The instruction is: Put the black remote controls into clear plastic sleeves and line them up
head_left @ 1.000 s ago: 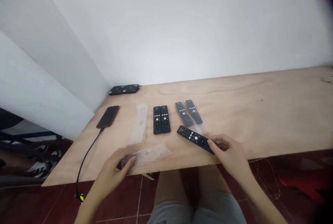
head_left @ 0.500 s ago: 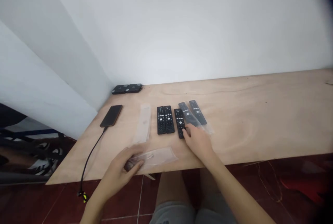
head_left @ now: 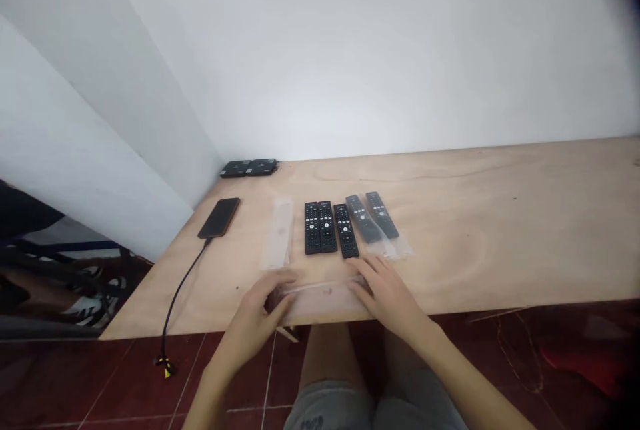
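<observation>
A clear plastic bag lies lengthwise along the table's front edge. My left hand has its left end, thumb and fingers closed round it; a dark patch shows under that palm, too shaded to make out. At the other end, my right hand grips the bag between thumb and fingers. Just beyond the right fingertips lies a bare black remote control. Two more bare remotes, a left one and a right one, lie side by side. Two remotes in clear bags rest slanted on the right.
Flat plastic bags lie left of the remotes. A phone with a black cable hanging over the edge is further left. Two black boxes stand by the wall. Someone's shoe shows below, at left.
My right hand has let go of the bare remote and come down to the bag's right end. My left hand has shifted right and the bag now lies straighter along the edge.
</observation>
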A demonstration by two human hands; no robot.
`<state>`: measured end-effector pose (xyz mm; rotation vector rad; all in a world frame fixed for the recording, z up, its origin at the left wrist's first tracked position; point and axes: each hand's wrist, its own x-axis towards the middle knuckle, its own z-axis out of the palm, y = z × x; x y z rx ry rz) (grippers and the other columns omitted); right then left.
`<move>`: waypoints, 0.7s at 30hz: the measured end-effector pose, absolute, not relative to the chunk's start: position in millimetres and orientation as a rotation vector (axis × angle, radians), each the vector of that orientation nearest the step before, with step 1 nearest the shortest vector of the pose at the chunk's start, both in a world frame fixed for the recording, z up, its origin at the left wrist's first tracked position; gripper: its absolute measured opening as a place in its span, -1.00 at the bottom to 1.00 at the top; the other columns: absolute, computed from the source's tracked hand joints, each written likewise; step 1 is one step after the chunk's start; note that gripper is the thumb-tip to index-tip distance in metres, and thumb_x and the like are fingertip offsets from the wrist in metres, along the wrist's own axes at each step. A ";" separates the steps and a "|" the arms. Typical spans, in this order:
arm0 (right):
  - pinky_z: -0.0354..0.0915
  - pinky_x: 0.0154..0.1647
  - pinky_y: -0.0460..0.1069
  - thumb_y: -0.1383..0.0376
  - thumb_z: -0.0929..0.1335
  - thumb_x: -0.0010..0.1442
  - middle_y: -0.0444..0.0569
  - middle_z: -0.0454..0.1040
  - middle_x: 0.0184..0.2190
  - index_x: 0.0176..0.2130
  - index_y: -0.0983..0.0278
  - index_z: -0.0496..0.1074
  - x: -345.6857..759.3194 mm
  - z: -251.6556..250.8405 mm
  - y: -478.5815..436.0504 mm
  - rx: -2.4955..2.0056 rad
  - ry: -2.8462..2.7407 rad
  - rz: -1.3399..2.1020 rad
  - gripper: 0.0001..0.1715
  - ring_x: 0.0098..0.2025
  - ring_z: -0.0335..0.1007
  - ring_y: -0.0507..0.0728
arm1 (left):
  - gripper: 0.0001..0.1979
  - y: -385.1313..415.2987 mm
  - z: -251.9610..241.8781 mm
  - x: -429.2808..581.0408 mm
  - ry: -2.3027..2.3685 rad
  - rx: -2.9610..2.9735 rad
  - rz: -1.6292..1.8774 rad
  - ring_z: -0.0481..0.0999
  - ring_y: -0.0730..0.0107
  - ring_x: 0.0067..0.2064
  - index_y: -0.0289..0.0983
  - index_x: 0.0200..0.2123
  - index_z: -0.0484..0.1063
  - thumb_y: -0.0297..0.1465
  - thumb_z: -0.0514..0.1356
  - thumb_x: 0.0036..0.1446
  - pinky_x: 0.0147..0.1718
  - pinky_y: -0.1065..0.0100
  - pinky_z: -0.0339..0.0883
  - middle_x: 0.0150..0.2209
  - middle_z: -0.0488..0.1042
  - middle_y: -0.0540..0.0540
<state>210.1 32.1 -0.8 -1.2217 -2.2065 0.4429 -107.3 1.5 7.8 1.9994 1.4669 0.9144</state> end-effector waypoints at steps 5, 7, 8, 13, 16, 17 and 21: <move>0.45 0.13 0.27 0.31 0.36 0.50 0.10 0.52 0.05 0.18 0.16 0.49 239.4 -4.6 33.2 -1.266 -2.183 0.492 -0.70 0.08 0.45 0.36 | -0.71 5.0 3.3 -122.8 1.536 1.817 0.976 0.68 0.16 -0.19 -0.18 -0.08 0.71 -0.11 0.34 0.36 -0.16 0.22 0.59 -0.17 0.73 -0.13; 0.45 0.13 0.27 0.31 0.36 0.50 0.09 0.52 0.03 0.15 0.16 0.50 244.5 -5.3 32.1 -1.276 -2.168 0.502 -0.74 0.06 0.44 0.35 | -0.67 7.4 1.7 -124.1 1.549 1.671 1.071 0.69 0.13 -0.20 -0.22 -0.18 0.72 -0.06 0.40 0.28 -0.20 0.22 0.59 -0.21 0.74 -0.15; 0.45 0.13 0.27 0.31 0.36 0.50 0.09 0.52 0.03 0.15 0.16 0.50 246.1 -6.0 31.5 -1.280 -2.160 0.507 -0.73 0.06 0.44 0.35 | -0.65 8.6 1.4 -123.6 1.548 1.594 1.116 0.71 0.09 -0.18 -0.24 -0.21 0.72 -0.05 0.42 0.24 -0.18 0.21 0.60 -0.21 0.74 -0.18; 0.42 0.22 0.29 0.32 0.38 0.47 0.09 0.53 0.09 0.21 0.13 0.51 251.5 -3.5 29.1 -1.289 -2.113 0.515 -0.65 0.11 0.45 0.35 | -0.62 10.7 6.6 -113.4 1.513 1.469 1.188 0.73 0.04 -0.08 -0.23 -0.20 0.73 -0.02 0.45 0.21 -0.07 0.17 0.62 -0.14 0.76 -0.21; 0.37 0.32 0.30 0.32 0.42 0.44 0.08 0.52 0.20 0.30 0.09 0.48 247.9 12.6 27.3 -1.228 -2.119 0.565 -0.52 0.23 0.41 0.36 | -0.61 9.1 16.7 -103.2 1.490 1.532 1.174 0.74 0.06 -0.09 -0.21 -0.12 0.73 -0.01 0.43 0.23 -0.07 0.18 0.63 -0.13 0.76 -0.20; 0.35 0.34 0.29 0.31 0.44 0.43 0.07 0.52 0.23 0.30 0.08 0.48 244.8 20.1 26.7 -1.177 -2.128 0.617 -0.50 0.27 0.39 0.36 | -0.61 8.6 21.2 -99.7 1.484 1.554 1.159 0.74 0.07 -0.11 -0.21 -0.10 0.73 -0.02 0.43 0.24 -0.10 0.19 0.64 -0.15 0.75 -0.19; 0.47 0.09 0.15 0.26 0.45 0.42 -0.02 0.69 -0.03 -0.01 0.12 0.66 227.5 42.2 26.6 -0.966 -2.144 0.983 -0.82 0.01 0.58 0.28 | -0.62 8.2 37.2 -87.5 1.426 1.632 1.109 0.73 0.13 -0.14 -0.20 0.01 0.69 -0.07 0.41 0.29 -0.16 0.24 0.63 -0.19 0.73 -0.14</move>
